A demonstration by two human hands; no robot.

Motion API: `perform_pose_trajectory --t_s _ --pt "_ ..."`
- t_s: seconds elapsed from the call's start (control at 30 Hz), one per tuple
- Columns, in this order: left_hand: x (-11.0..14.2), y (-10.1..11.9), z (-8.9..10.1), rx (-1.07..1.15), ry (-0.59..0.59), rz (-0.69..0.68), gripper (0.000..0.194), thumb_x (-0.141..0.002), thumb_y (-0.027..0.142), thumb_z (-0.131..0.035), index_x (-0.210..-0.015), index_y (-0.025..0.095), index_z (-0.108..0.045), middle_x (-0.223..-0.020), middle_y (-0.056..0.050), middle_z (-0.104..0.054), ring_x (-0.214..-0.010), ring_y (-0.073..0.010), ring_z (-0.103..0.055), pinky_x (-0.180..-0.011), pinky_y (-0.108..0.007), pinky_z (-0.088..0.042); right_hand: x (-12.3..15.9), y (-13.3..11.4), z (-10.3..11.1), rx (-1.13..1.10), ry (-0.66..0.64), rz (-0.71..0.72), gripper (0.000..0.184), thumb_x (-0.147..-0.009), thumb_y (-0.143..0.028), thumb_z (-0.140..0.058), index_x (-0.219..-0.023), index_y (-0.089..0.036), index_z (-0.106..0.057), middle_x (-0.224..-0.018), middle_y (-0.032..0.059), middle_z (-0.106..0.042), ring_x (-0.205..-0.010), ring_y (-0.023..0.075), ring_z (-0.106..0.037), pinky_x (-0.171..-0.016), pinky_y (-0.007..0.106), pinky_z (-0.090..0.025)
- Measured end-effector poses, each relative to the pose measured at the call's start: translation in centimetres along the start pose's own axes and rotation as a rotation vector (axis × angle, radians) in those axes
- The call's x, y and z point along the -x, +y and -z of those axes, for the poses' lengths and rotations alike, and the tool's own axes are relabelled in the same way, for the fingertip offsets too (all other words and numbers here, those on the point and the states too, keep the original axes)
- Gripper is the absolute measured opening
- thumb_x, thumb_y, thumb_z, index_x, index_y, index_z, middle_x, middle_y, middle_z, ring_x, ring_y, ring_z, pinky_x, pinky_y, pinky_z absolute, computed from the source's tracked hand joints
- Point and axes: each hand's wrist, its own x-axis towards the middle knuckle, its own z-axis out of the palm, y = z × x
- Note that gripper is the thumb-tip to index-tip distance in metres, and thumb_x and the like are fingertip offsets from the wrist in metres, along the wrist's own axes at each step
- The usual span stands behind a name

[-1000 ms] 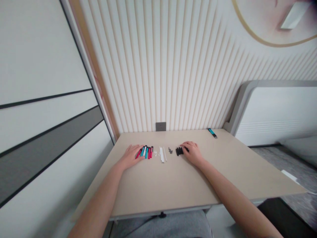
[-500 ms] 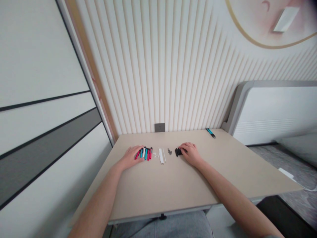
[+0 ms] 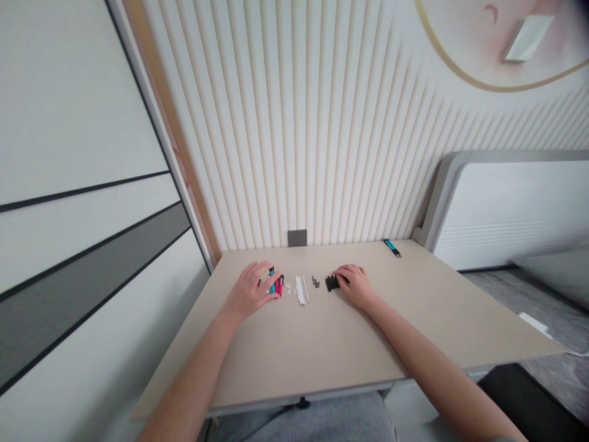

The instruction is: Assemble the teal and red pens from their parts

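Note:
My left hand is over a row of short pen-like tubes at the table's left side, thumb and fingers apart. Red tubes and a teal tube with dark ends show past it; the rest of the row is hidden. My right hand rests with bent fingers against the right end of a row of short black cylinders. Between the hands lie small white pieces, a bundle of slim white sticks, a separate thin white rod and small dark grey bits.
The beige table meets a ribbed wall with a dark socket. A blue and black pen-like tool lies at the back right. A white cabinet stands left, and a bed headboard is at the right.
My left hand has moved right across the coloured tubes and now covers most of them. My right hand stays beside the black cylinders.

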Motion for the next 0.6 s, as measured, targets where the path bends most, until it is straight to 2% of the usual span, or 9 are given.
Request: perform_pose_trajectory --t_s 0.13,0.3,0.4,0.5,0.6 --pt "-1.2 2.2 0.4 0.001 0.11 -0.041 0.054 -0.082 0.041 -0.068 -0.13 0.023 -0.051 -0.126 -0.015 -0.049 -0.126 -0.0322 -0.044 -0.107 -0.054 -0.038 0.0 -2.4 0.1 -0.116 0.033 0.064 0.025 -0.094 -0.025 -0.047 -0.104 -0.022 -0.069 -0.105 0.0081 -0.069 -0.101 0.0215 -0.057 -0.092 0.038 -0.035" --pt "-2.2 4.5 -0.7 0.05 0.103 -0.026 0.052 -0.082 0.046 -0.067 -0.127 0.023 -0.053 -0.124 -0.015 -0.049 -0.123 -0.0322 -0.045 -0.104 -0.053 -0.041 0.5 -8.2 -1.3 -0.37 -0.045 0.233 0.023 -0.095 -0.03 -0.048 -0.106 -0.022 -0.067 -0.099 0.0067 -0.07 -0.096 0.0196 -0.059 -0.089 0.036 -0.038" --pt "-2.3 5.2 -1.4 0.044 0.108 -0.019 0.046 -0.085 0.042 -0.065 -0.125 0.022 -0.055 -0.124 -0.015 -0.048 -0.122 -0.0318 -0.046 -0.102 -0.052 -0.043 0.8 -10.8 -2.5 -0.476 -0.092 0.257 0.022 -0.095 -0.031 -0.049 -0.104 -0.021 -0.066 -0.096 0.0059 -0.069 -0.093 0.0188 -0.06 -0.086 0.033 -0.04" --pt "-2.2 5.2 -1.6 0.044 0.106 -0.017 0.043 -0.086 0.039 -0.063 -0.125 0.023 -0.054 -0.124 -0.015 -0.048 -0.121 -0.0311 -0.046 -0.101 -0.051 -0.044 0.8 -11.6 -3.0 -0.54 -0.086 0.189 0.021 -0.095 -0.032 -0.049 -0.098 -0.019 -0.066 -0.092 0.0056 -0.069 -0.086 0.0176 -0.06 -0.082 0.031 -0.042" --pt "-2.0 4.9 -1.5 0.059 0.083 -0.033 0.048 -0.085 0.043 -0.064 -0.126 0.022 -0.054 -0.123 -0.015 -0.049 -0.12 -0.0313 -0.047 -0.1 -0.051 -0.043 0.7 -11.1 -2.8 -0.538 -0.087 0.145 0.021 -0.095 -0.032 -0.05 -0.094 -0.019 -0.066 -0.089 0.005 -0.069 -0.083 0.0171 -0.06 -0.08 0.03 -0.042"
